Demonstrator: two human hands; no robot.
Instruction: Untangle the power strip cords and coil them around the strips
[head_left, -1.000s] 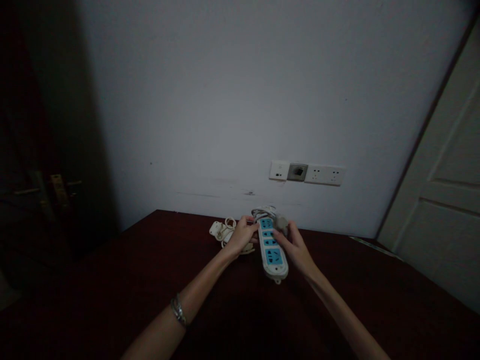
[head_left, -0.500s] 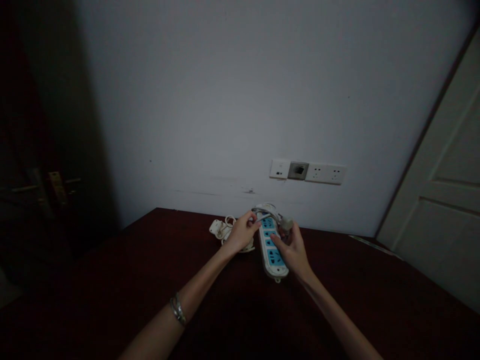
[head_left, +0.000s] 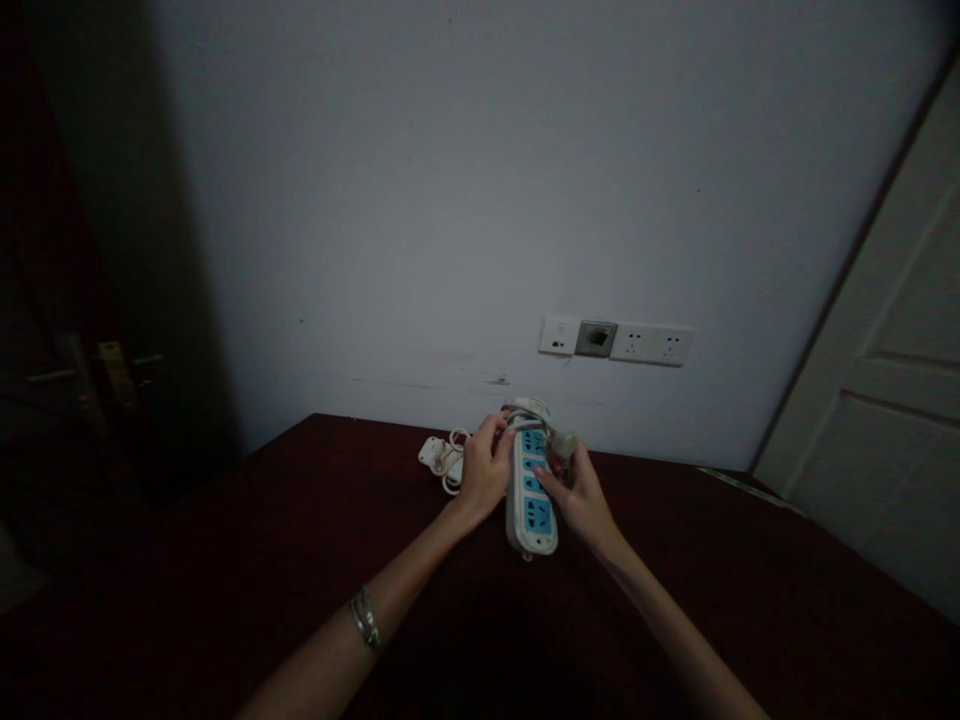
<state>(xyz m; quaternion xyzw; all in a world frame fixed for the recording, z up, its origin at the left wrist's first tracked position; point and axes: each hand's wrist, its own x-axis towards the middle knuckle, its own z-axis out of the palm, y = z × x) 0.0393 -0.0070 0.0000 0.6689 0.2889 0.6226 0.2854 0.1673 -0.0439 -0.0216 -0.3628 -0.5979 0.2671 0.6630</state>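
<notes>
- Head view: a plain pale wall [head_left: 420,220] fills most of the scene, dimly lit, with a few scuffs marked low down
- Across the bottom, a dark red table [head_left: 300,560] is set against the wall, so that a flat surface is given beneath the hands
- At the right, a white panelled door [head_left: 877,430] is seen at a slant; at the far left, a brass-coloured handle plate [head_left: 118,375] is picked out of deep shadow
- Above the table's far edge, a row of socket plates [head_left: 651,345] is fixed to the wall, right of centre
- Near the middle, over the table, a white power strip [head_left: 534,515] with blue socket faces is held between both hands, its near end pointed toward the wearer; whether any of it is rested on the table cannot be told
- By the right hand [head_left: 583,497] the strip is gripped at its side, thumb laid over the blue face and fingers mostly hidden, apparently so that it is kept steady
- By the left hand [head_left: 486,470] the strip's far left corner is met, thumb and finger closed on the cable [head_left: 531,414], seemingly so that its loops are kept in check
- Just left of that hand, a white corded device [head_left: 430,453] is laid on the table, partly covered from sight
- On the left forearm, a silvery bracelet [head_left: 365,618] is worn
- Beside the right fingertips, a pale plug [head_left: 564,445] is seen; whether it is gripped or merely touched cannot be told
</notes>
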